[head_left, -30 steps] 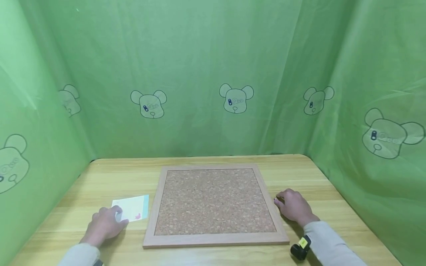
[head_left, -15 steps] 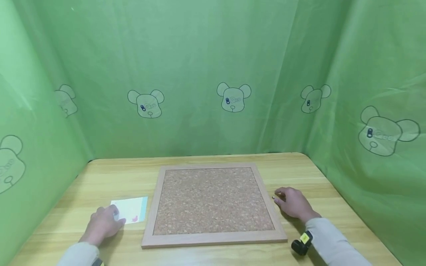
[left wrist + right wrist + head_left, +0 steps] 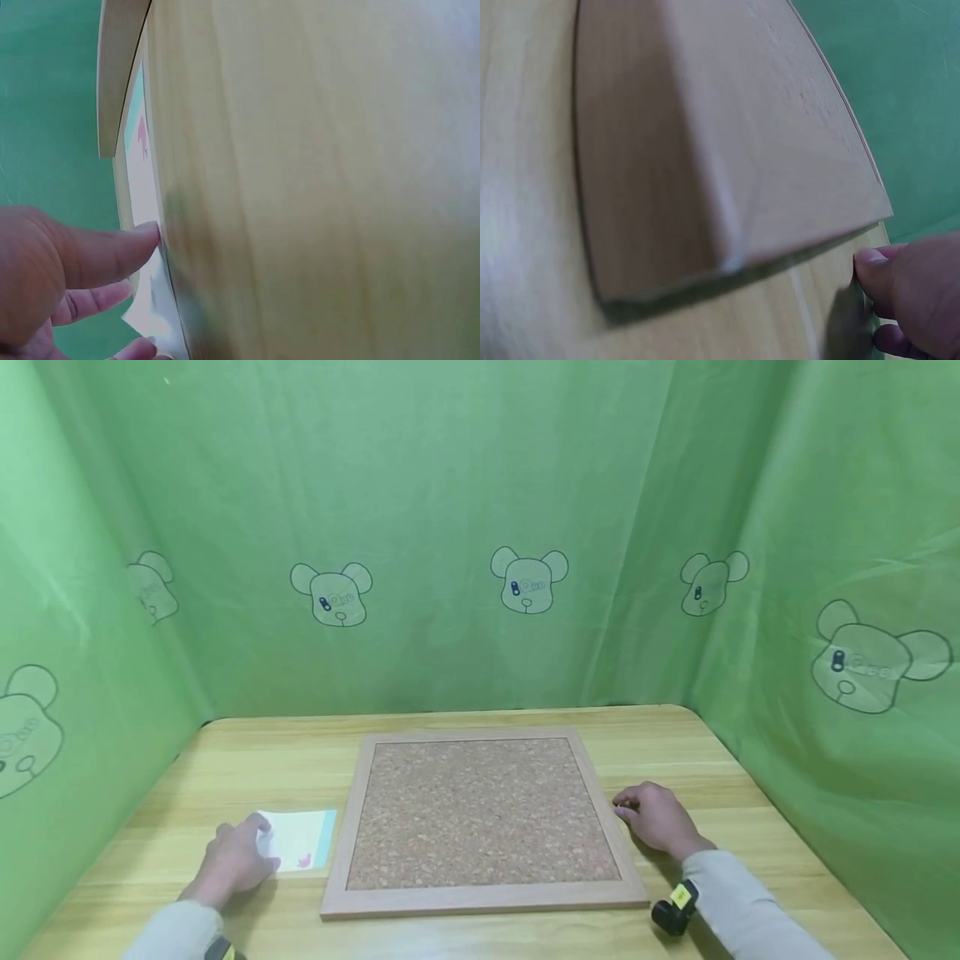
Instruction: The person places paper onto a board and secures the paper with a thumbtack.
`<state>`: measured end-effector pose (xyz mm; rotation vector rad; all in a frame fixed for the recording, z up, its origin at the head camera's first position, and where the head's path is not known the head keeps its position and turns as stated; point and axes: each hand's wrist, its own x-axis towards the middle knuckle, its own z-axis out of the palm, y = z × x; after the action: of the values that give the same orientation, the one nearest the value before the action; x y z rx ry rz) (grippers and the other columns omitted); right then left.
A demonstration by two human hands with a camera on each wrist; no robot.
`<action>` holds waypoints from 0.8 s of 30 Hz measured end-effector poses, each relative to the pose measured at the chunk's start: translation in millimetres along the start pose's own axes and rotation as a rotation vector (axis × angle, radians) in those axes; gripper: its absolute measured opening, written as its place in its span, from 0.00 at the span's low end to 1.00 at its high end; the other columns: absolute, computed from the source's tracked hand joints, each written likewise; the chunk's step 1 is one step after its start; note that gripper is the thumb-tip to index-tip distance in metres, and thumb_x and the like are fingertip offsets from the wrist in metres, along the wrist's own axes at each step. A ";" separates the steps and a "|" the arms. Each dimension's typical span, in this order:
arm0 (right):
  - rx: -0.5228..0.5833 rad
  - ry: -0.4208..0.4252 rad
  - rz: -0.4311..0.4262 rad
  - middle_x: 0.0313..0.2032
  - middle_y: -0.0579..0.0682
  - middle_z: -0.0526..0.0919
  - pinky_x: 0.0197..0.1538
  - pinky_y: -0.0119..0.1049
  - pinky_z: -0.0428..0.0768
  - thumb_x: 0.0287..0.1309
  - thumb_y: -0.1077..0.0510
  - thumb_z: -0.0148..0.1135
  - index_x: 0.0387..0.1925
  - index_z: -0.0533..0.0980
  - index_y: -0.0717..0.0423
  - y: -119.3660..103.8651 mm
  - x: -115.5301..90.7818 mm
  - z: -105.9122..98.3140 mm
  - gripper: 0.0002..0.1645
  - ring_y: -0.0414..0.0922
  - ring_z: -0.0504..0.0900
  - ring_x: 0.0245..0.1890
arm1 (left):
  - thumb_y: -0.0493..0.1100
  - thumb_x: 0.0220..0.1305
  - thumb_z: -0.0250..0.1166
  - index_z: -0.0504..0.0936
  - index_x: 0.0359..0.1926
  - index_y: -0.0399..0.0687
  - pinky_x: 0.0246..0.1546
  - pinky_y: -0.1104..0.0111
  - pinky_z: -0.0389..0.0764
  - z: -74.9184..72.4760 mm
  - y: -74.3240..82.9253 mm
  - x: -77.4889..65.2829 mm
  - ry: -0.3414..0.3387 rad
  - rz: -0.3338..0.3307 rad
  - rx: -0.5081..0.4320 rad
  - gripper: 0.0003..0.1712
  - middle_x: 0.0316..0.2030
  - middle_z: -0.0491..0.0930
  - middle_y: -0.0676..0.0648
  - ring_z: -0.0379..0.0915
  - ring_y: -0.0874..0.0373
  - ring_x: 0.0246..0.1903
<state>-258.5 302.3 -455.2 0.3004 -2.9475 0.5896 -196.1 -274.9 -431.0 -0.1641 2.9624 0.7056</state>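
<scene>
A pale sheet of note paper (image 3: 296,839), with a light-blue strip at its right end and a pink figure near its lower edge, lies left of the framed cork board (image 3: 480,810). My left hand (image 3: 234,857) grips the paper's left end with curled fingers and thumb. In the left wrist view, the thumb (image 3: 112,255) is at the paper's edge, and a corner bends up near the fingers. Just right of the board's frame, my right hand (image 3: 656,818) pinches with thumb and index finger. A small dark thing shows at the fingertips, too small to identify.
The wooden table (image 3: 277,768) carries the board in its middle. Green curtains (image 3: 427,485) printed with bear heads enclose the back and both sides. A black wrist camera (image 3: 672,914) is strapped at the right cuff.
The note paper has turned slightly, from tilted to nearly square with the board, and shifted a little towards me under my left hand. My right hand has stayed almost still beside the board.
</scene>
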 end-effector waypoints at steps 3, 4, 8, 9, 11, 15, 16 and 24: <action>0.002 0.000 -0.004 0.30 0.50 0.84 0.39 0.51 0.80 0.56 0.63 0.66 0.33 0.85 0.56 0.2 0.9 -1.5 0.04 0.50 0.82 0.34 | 0.39 0.49 0.73 0.67 0.55 0.28 0.36 0.44 0.78 -0.1 0.6 0.9 0.003 -0.011 -0.028 0.36 0.42 0.62 0.21 0.69 0.34 0.35; 0.001 0.001 -0.006 0.30 0.49 0.84 0.38 0.50 0.80 0.55 0.64 0.66 0.32 0.85 0.56 0.3 1.2 -1.9 0.03 0.49 0.81 0.33 | 0.38 0.48 0.73 0.67 0.55 0.28 0.36 0.44 0.78 -0.4 0.8 1.3 0.005 -0.012 -0.035 0.36 0.42 0.62 0.21 0.69 0.34 0.36; -0.015 0.009 -0.015 0.26 0.46 0.81 0.34 0.47 0.78 0.54 0.64 0.66 0.26 0.82 0.53 0.5 1.5 -2.8 0.04 0.46 0.78 0.29 | 0.34 0.46 0.72 0.69 0.54 0.24 0.45 0.40 0.74 -1.3 1.6 3.7 0.019 0.021 -0.031 0.35 0.46 0.66 0.20 0.69 0.29 0.43; -0.019 0.013 -0.012 0.25 0.45 0.80 0.34 0.46 0.78 0.54 0.64 0.66 0.25 0.81 0.53 0.6 1.3 -2.6 0.05 0.45 0.78 0.29 | 0.33 0.46 0.72 0.69 0.54 0.23 0.48 0.39 0.73 -1.3 1.8 4.4 0.021 0.031 -0.023 0.34 0.47 0.68 0.20 0.69 0.28 0.45; -0.024 0.018 -0.006 0.24 0.45 0.78 0.33 0.45 0.77 0.53 0.64 0.66 0.24 0.79 0.53 0.8 0.8 -2.1 0.06 0.44 0.76 0.28 | 0.29 0.45 0.69 0.69 0.54 0.22 0.53 0.37 0.68 -0.6 1.4 5.4 0.025 0.046 -0.008 0.32 0.50 0.70 0.21 0.65 0.25 0.51; -0.008 0.034 0.014 0.23 0.45 0.76 0.32 0.43 0.76 0.55 0.64 0.65 0.24 0.76 0.53 1.4 -0.7 -1.1 0.07 0.44 0.75 0.26 | 0.25 0.45 0.63 0.68 0.55 0.20 0.56 0.36 0.64 1.3 -1.2 6.2 0.017 0.049 0.010 0.32 0.53 0.69 0.20 0.61 0.23 0.54; -0.003 0.041 0.013 0.22 0.45 0.76 0.31 0.43 0.76 0.55 0.65 0.64 0.24 0.76 0.54 1.7 -1.0 -1.1 0.08 0.44 0.74 0.26 | 0.25 0.45 0.62 0.68 0.55 0.19 0.56 0.36 0.63 1.6 -2.2 6.0 0.016 0.047 0.009 0.32 0.53 0.68 0.20 0.61 0.22 0.55; -0.001 0.087 -0.014 0.22 0.45 0.76 0.31 0.44 0.76 0.56 0.67 0.61 0.25 0.74 0.55 4.0 -2.9 -0.9 0.07 0.44 0.75 0.25 | 0.26 0.48 0.59 0.64 0.58 0.17 0.57 0.36 0.61 0.9 -3.4 8.0 0.024 0.028 -0.027 0.33 0.55 0.64 0.18 0.58 0.22 0.56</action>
<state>-256.5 306.8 -456.3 0.2875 -2.8599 0.5847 -203.6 -278.2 -434.3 -0.1341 2.9846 0.7526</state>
